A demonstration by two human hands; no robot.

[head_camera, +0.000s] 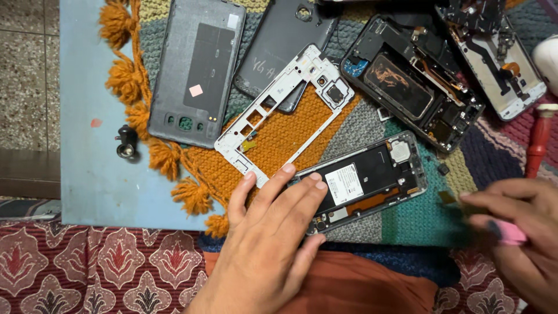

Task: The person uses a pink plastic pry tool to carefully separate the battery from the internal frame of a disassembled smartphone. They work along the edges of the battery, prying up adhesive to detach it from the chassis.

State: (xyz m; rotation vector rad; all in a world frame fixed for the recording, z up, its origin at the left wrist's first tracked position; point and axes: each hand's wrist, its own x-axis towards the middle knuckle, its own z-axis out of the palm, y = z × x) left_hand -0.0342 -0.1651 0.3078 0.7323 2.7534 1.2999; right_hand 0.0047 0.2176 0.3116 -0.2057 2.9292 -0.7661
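My left hand [273, 224] lies flat on the near end of an opened phone [372, 174], fingers spread over its lower half and holding it down on a knitted mat [418, 215]. The phone's dark inside with a white label faces up. My right hand [514, 232] hovers at the right edge, blurred, pinching a small pink tool [511, 232] and what looks like a tiny brownish part [447, 197] at the fingertips, a short way right of the phone.
A white phone mid-frame [279, 110] lies just above my left hand. Two grey back covers [197, 70] [279, 40], two more opened phones [412, 75] [500, 58], a red-handled tool [537, 142] and a small black part [126, 142] lie around on a blue board [93, 174].
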